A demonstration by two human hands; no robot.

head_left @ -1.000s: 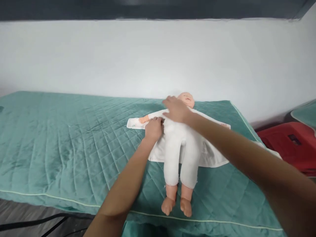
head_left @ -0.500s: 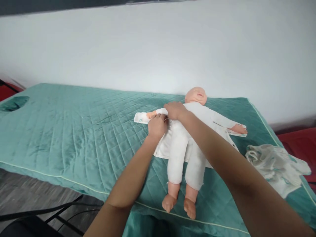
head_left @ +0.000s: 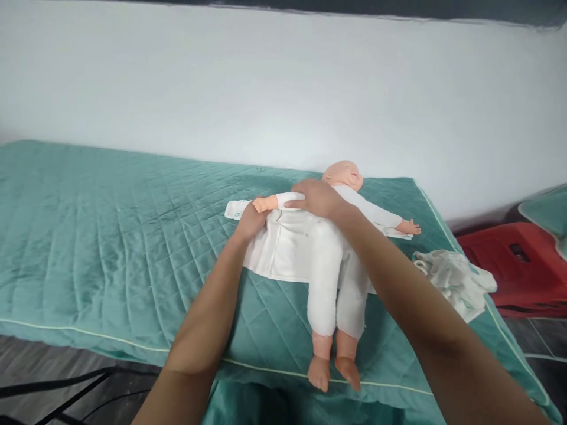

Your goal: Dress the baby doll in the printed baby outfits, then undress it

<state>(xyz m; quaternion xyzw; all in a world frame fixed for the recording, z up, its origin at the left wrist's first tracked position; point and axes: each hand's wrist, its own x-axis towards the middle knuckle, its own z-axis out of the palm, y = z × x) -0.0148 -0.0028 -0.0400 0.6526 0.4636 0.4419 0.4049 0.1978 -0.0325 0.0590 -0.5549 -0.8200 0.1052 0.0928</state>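
Note:
A baby doll [head_left: 325, 277] with a white cloth body lies on its back, its body tilted and its head turned to the right. Under it a white shirt [head_left: 279, 251] is spread out, with one sleeve reaching left past the doll's hand. My right hand [head_left: 319, 198] is closed around the doll's upper arm near the shoulder. Beneath the doll's forearm, my left hand [head_left: 253, 221] grips the shirt by the sleeve; its fingertips are partly hidden. The doll's other arm stretches right over the shirt's other sleeve.
Everything lies on a bed with a green quilted cover [head_left: 133, 236] against a white wall. A crumpled white cloth [head_left: 456, 280] with green marks sits at the right edge. Beyond it stands a red plastic chair [head_left: 518, 265].
My left hand has moved left along the shirt sleeve, spreading the shirt out on that side. The doll's body has tilted right; my right hand stays by its shoulder. The view has shifted right.

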